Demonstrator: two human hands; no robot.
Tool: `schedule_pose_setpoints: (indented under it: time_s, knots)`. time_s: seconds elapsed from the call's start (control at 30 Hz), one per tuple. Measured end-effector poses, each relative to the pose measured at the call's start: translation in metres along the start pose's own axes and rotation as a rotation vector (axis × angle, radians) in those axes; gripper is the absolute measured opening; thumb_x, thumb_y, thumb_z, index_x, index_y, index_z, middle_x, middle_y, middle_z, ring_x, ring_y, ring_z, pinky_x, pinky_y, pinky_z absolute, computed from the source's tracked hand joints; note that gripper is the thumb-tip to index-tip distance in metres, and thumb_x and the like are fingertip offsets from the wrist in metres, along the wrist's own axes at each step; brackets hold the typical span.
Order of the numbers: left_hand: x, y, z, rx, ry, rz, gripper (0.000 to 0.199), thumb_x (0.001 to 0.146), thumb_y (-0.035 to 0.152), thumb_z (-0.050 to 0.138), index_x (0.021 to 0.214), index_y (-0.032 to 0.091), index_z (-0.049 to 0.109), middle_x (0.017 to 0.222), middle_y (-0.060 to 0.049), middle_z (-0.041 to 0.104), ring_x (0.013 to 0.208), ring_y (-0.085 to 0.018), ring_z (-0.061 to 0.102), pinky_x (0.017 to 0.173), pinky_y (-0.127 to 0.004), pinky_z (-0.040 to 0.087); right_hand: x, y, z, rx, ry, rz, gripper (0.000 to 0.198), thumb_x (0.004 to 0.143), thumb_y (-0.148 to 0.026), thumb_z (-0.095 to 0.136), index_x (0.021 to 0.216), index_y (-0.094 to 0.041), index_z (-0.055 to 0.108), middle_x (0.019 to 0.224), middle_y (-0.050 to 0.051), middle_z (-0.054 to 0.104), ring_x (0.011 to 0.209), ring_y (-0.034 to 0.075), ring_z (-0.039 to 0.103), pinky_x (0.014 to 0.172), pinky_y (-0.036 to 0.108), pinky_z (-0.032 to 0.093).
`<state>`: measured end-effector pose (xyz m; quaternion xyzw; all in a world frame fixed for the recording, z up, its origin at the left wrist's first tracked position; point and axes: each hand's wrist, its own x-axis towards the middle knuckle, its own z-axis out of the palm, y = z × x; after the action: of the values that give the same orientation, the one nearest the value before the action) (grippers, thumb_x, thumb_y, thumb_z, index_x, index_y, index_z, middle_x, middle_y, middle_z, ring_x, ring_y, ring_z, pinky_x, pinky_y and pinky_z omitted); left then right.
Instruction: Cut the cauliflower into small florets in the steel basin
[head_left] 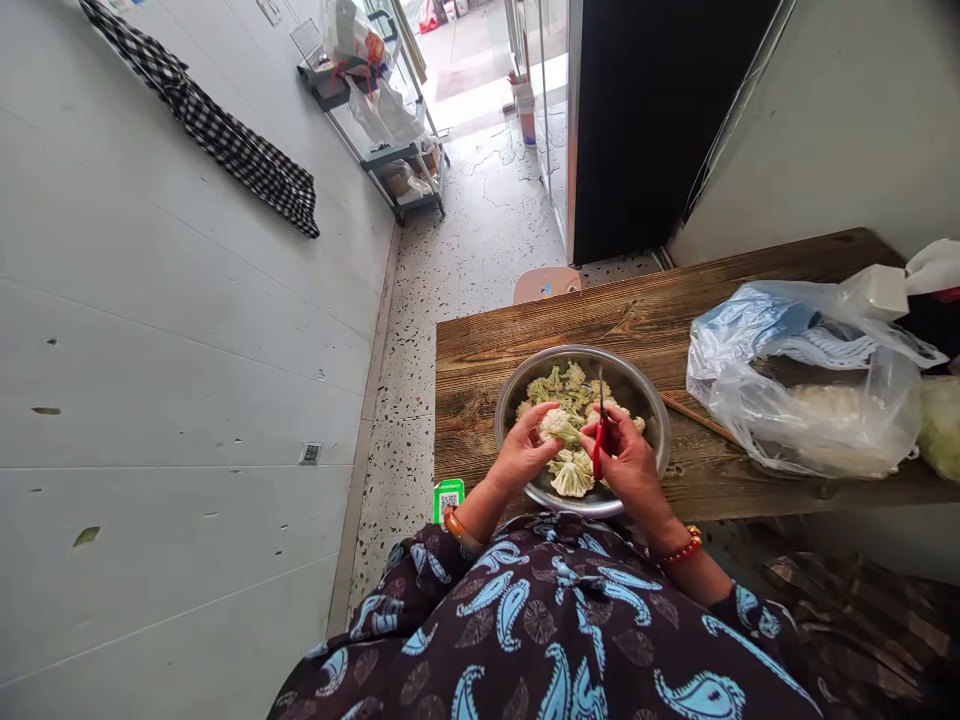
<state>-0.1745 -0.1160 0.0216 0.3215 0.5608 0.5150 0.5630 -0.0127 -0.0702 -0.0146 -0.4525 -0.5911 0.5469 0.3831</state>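
Left hand [525,450] pinches a light, crumbly cauliflower floret [559,424] by its firmer stalk over the steel bowl [652,405], right hand [628,462] clamped round a red-handled knife [598,445].

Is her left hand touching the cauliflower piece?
Touching. The head view shows the left hand with its fingers wrapped around a cauliflower piece above the bowl, no gap between them. The right hand holds a red-handled knife.
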Motion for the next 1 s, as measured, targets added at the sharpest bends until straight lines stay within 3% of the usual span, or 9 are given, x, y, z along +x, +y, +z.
schedule_pose_setpoints:
  time_s: [0.17,0.27,0.37,0.43,0.53,0.67,0.8,0.9,1.0]
  knots:
    - [-0.001,0.003,0.004,0.248,0.123,0.046,0.040,0.067,0.021,0.076,0.105,0.020,0.064,0.100,-0.005,0.063,0.092,-0.019,0.058,0.083,-0.029,0.048,0.002,-0.005,0.001,-0.185,-0.088,-0.163,0.039,0.087,-0.033,0.062,0.123,-0.021,0.056,0.100,0.008,0.073,0.085,0.022,0.072,0.082,0.037,0.058]
    - [-0.004,0.005,0.008,0.223,0.139,0.020,0.036,0.066,0.020,0.074,0.100,0.019,0.062,0.092,-0.002,0.061,0.083,-0.015,0.058,0.073,-0.025,0.049,-0.001,-0.005,0.001,-0.314,-0.145,-0.316,0.037,0.091,-0.028,0.056,0.127,-0.022,0.055,0.112,0.010,0.071,0.092,0.023,0.070,0.083,0.036,0.056]
    - [-0.008,0.007,0.012,0.097,0.128,-0.043,0.035,0.068,0.020,0.069,0.100,0.018,0.058,0.086,0.000,0.059,0.071,-0.011,0.055,0.060,-0.021,0.047,-0.006,-0.001,0.005,-0.382,-0.137,-0.375,0.037,0.091,-0.025,0.053,0.128,-0.021,0.054,0.114,0.011,0.070,0.093,0.024,0.069,0.083,0.037,0.055]
    - [-0.010,0.007,0.016,0.035,0.166,-0.066,0.034,0.068,0.018,0.065,0.100,0.018,0.055,0.082,0.001,0.058,0.065,-0.010,0.053,0.055,-0.019,0.045,-0.009,0.003,0.012,-0.376,-0.084,-0.341,0.036,0.090,-0.026,0.053,0.126,-0.020,0.054,0.111,0.011,0.070,0.090,0.024,0.069,0.082,0.038,0.055]
    - [-0.012,0.009,0.020,0.022,0.241,-0.058,0.032,0.067,0.016,0.063,0.098,0.018,0.054,0.081,0.002,0.058,0.065,-0.009,0.053,0.056,-0.018,0.045,-0.011,0.008,0.026,-0.246,0.026,-0.152,0.037,0.088,-0.032,0.058,0.123,-0.020,0.056,0.103,0.010,0.072,0.085,0.024,0.069,0.079,0.039,0.056]
    - [-0.013,0.006,0.019,0.033,0.251,-0.013,0.033,0.068,0.017,0.065,0.098,0.019,0.055,0.085,0.001,0.058,0.071,-0.010,0.054,0.062,-0.020,0.048,-0.002,0.010,0.038,0.168,0.101,0.153,0.044,0.080,-0.041,0.067,0.117,-0.020,0.055,0.089,0.005,0.070,0.074,0.021,0.068,0.069,0.036,0.058]
    - [-0.015,0.000,0.011,-0.069,0.190,0.024,0.038,0.068,0.019,0.070,0.103,0.021,0.054,0.089,0.001,0.057,0.076,-0.012,0.055,0.071,-0.025,0.053,0.015,0.013,0.030,0.486,0.151,0.277,0.040,0.077,-0.042,0.070,0.108,-0.023,0.054,0.078,-0.001,0.066,0.057,0.015,0.061,0.050,0.026,0.052]
    - [-0.016,0.000,0.002,-0.209,0.150,0.007,0.044,0.070,0.023,0.073,0.110,0.022,0.055,0.099,-0.001,0.058,0.083,-0.014,0.057,0.074,-0.028,0.055,0.024,0.018,0.016,0.436,0.123,0.257,0.043,0.077,-0.043,0.071,0.111,-0.023,0.055,0.076,-0.002,0.066,0.052,0.012,0.057,0.047,0.024,0.048]
    - [-0.015,0.001,-0.007,-0.357,0.144,-0.043,0.050,0.072,0.027,0.074,0.117,0.022,0.053,0.106,-0.004,0.061,0.090,-0.017,0.061,0.074,-0.029,0.055,0.030,0.023,0.005,0.181,0.123,0.176,0.048,0.076,-0.045,0.072,0.116,-0.022,0.058,0.081,0.001,0.069,0.063,0.016,0.063,0.057,0.028,0.052]
